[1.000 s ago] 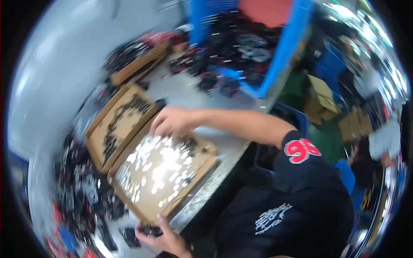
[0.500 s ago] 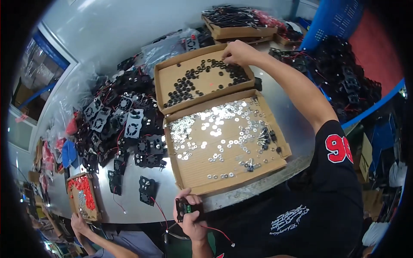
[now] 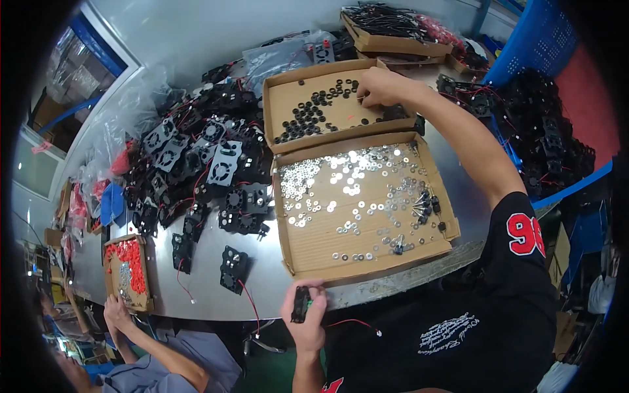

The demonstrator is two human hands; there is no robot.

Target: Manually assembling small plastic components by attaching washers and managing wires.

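My left hand (image 3: 305, 318) is closed around a small black fan module (image 3: 301, 305), held edge-up at the front of the bench. A thin red wire (image 3: 354, 321) with a white plug trails from it to the right. Out over the far cardboard tray (image 3: 270, 112), my right hand (image 3: 380, 88) has its fingers pinched together among black rings (image 3: 308, 112). Whatever lies between those fingertips is too small to make out. Nearer to me, a second cardboard tray (image 3: 308, 252) holds loose metal washers (image 3: 347, 171) and several black-headed screws (image 3: 422, 207).
Black fan assemblies (image 3: 226, 160) pile up left of the trays, with more at the right (image 3: 547, 141) beside a blue perforated bin (image 3: 532, 42). A co-worker's hands (image 3: 118, 313) touch a small tray of red parts (image 3: 147, 275) at left. A box of black cables (image 3: 386, 40) stands behind.
The view has shifted, moving the bench scene rightward. My left hand has turned the fan module onto its edge. My right hand's fingers have come slightly nearer over the ring tray.
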